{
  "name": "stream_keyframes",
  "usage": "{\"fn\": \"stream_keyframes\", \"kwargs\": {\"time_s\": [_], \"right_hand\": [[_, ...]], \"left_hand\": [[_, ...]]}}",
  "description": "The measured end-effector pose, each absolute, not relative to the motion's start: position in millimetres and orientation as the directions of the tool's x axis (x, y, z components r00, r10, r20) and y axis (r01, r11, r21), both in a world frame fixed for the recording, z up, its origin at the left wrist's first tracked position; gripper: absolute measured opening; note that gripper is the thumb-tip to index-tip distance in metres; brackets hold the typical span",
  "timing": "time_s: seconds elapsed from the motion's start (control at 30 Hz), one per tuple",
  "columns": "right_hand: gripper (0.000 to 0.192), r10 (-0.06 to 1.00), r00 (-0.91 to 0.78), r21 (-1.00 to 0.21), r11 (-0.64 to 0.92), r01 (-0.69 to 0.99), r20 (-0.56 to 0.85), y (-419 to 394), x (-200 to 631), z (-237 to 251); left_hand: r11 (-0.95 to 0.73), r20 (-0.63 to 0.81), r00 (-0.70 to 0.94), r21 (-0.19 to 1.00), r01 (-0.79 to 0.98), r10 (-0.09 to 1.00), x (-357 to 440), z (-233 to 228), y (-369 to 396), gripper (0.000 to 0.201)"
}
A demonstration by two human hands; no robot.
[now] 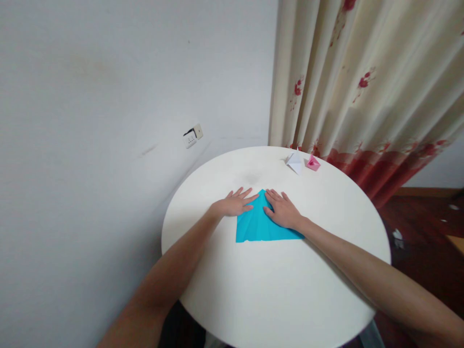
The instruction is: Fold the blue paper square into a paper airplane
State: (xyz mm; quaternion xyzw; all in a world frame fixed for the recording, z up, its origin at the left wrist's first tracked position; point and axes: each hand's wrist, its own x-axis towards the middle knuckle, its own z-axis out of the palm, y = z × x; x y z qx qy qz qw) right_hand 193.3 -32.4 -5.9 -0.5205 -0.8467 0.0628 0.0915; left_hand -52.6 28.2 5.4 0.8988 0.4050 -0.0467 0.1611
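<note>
From my remote seat I watch both hands laid out flat and unclenched, grasping nothing; the left hand (237,204) has its fingers spread, most of them on the bare surface, with the index finger and thumb reaching onto the left slope of a blue paper (258,223); the right hand (282,209) lies palm down over the paper's right slope, its fingertips near the peak and its thumb pointing inward.

The paper sits between and beneath the hands, near the middle of a round white counter (290,275); it is a bright, even turquoise, rising to a point at the far end; faint creases fan down from that peak; the near edge runs almost straight, with small nicks in it; the left side drops upright to a square-looking corner, while the right corner lies by the right wrist, partly covered.

Farther back, near the counter's far rim, I see a white folded paper (295,163) standing just beside a smaller pink folded paper (313,163); beyond them hangs a cream curtain (337,72) with red flowers and a red lower band; to the left, a pale wall (126,72) carries a socket (189,139).
</note>
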Motion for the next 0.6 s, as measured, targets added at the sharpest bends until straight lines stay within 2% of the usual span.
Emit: {"fn": "stream_keyframes", "kwargs": {"time_s": [0.17,0.37,0.6], "right_hand": [[0.068,0.893,-0.441,-0.210,0.449,0.868,0.085,-32.8,193.1,-4.2],[0.068,0.894,-0.438,-0.215,0.447,0.868,0.090,-32.6,192.7,-4.8],[0.067,0.896,-0.434,-0.222,0.445,0.868,0.098,-32.0,192.4,-7.3]], "left_hand": [[-0.615,-0.253,0.668,0.263,0.744,0.700,-73.3,16.4,34.6,0.062],[-0.673,-0.115,0.730,0.315,0.670,0.673,-50.8,18.5,29.0,0.053],[-0.770,0.024,0.771,0.081,0.633,0.636,-8.9,7.4,6.0,0.043]]}}
